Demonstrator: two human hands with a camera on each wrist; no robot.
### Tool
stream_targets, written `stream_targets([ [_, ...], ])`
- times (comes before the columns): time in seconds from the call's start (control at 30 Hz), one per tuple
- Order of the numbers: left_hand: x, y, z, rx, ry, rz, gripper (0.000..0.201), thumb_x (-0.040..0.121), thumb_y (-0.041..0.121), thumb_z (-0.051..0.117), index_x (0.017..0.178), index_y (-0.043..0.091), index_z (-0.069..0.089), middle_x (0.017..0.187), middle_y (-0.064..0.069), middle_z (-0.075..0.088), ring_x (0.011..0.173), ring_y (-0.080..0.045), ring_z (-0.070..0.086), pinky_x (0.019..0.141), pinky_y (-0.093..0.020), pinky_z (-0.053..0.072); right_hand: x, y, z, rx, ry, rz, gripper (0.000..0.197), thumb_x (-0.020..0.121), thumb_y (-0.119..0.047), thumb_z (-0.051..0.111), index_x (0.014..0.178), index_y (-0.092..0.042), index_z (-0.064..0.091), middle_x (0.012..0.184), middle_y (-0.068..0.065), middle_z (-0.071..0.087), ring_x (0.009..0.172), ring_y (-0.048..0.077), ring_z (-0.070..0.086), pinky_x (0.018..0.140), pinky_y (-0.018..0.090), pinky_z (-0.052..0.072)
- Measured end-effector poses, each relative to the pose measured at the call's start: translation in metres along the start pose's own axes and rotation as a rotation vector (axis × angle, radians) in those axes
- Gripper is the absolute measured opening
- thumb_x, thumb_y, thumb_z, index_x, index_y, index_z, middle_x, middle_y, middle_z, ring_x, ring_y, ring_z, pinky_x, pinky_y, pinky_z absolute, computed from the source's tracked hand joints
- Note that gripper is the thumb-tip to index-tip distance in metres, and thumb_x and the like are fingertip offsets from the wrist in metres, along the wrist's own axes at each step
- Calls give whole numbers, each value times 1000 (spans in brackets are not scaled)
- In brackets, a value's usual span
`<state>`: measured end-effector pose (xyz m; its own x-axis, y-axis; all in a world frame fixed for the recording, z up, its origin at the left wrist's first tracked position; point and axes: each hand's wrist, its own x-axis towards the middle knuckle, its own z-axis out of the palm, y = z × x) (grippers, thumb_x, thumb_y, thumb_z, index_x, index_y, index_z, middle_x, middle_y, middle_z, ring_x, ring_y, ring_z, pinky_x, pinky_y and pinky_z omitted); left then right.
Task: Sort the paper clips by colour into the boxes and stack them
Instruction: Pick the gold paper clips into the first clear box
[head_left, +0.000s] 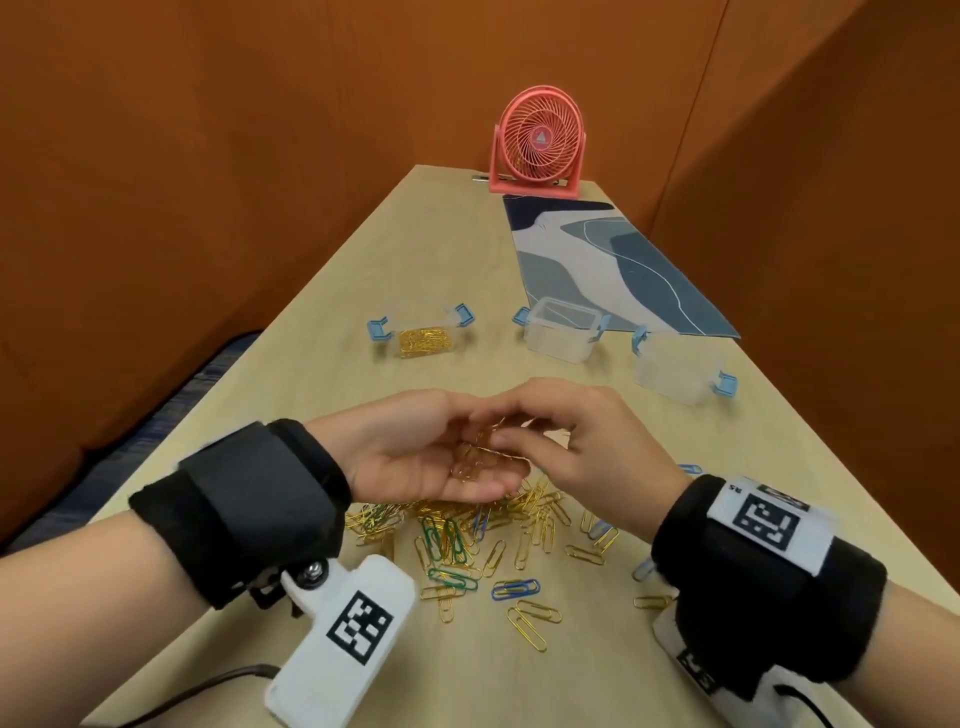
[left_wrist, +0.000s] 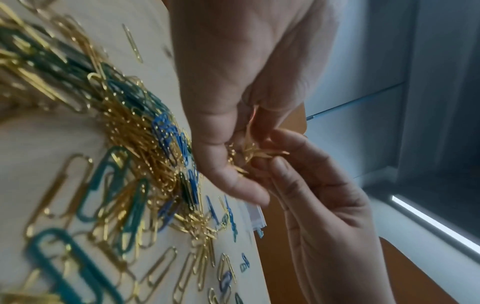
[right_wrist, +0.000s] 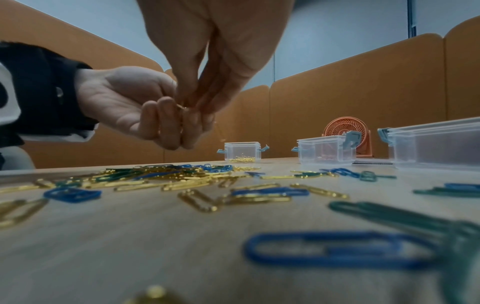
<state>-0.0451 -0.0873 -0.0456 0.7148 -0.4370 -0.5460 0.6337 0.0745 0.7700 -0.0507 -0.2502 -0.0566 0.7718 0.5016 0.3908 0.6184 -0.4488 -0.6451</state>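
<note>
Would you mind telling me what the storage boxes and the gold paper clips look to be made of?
The storage boxes look like clear, slightly frosted plastic with blue clip latches; their contents show through the walls. The gold paper clips appear to be bent wire with a shiny gold finish that glints; plating or paint, I cannot tell.

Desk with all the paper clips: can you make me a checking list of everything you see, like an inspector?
Surface: pale wooden table, patterned blue mat at the far right.
Job's things: mixed pile of gold, green and blue clips loose near the hands; left box holds gold clips; middle box and right box are open, contents unclear.
Clutter: pink fan at the far end.
Grippers: left hand cups a bunch of gold clips; right hand pinches at that bunch.
Cables: dark lead from the left wrist camera.
Surroundings: orange partition walls.
</note>
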Motion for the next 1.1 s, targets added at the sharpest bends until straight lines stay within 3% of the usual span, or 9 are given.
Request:
stream_targets([
  [0.1,3,1,-5,14,99,-7,26,97,22,42,80,8,56,64,-6,56,46,-11,54,41,-16,48,0,6,-2,-132,42,78,20,83,-11,65,100,-20,68,92,-7,60,79,6,57,70,13,45],
  [0.17,1,1,-11,69,138,-19,28,95,20,43,69,11,51,57,-1,49,39,-8,45,34,-13,38,-4,9,-5,-226,-94,230,24,78,-25,72,102,-23,67,95,-8,58,83,6,57,73,18,45],
  [0.27,-4,1,-15,95,127,-30,30,90,15,43,60,12,46,55,-2,46,38,-8,38,30,-12,31,-13,9,-8,-384,-421,348,68,58,-47,83,120,-29,59,113,-12,52,107,7,50,90,21,41],
  [0.33,-7,2,-16,87,125,-17,35,85,12,41,51,12,42,57,-4,49,38,-8,37,30,-13,30,-13,7,-8,-429,-486,332,80,55,-48,83,128,-31,53,121,-12,47,113,7,45,95,20,37],
  [0.5,-2,0,-18,16,146,85,51,80,-2,34,31,14,31,55,-8,51,35,-9,38,27,-12,29,-9,6,-9,-409,-425,334,45,69,-32,79,112,-29,67,94,-10,53,87,5,46,66,8,35],
  [0.6,2,-3,-15,35,157,95,46,77,-9,30,37,10,42,52,-6,47,34,-8,38,27,-11,29,-8,4,-10,-397,-409,324,24,77,-21,73,101,-22,72,81,-10,56,72,4,51,54,1,33],
  [0.73,6,-7,-15,102,178,99,45,75,-11,27,41,10,46,54,-5,44,35,-9,37,27,-12,28,-10,4,-8,-386,-394,298,17,78,-10,63,91,-15,72,65,-11,54,58,1,50,57,2,36],
  [0.9,5,-8,-10,133,174,60,33,80,-13,26,91,7,49,56,-5,50,40,-10,43,30,-14,34,-11,5,-9,-325,-348,295,18,80,-6,58,92,-13,70,73,-5,59,62,3,51,65,10,44],
  [1.1,3,-7,-8,116,124,-9,26,90,4,35,89,0,60,69,-12,62,47,-14,57,42,-19,50,-10,5,-9,-171,-85,206,10,84,-9,64,92,-13,69,75,-5,63,65,5,56,67,6,44],
])
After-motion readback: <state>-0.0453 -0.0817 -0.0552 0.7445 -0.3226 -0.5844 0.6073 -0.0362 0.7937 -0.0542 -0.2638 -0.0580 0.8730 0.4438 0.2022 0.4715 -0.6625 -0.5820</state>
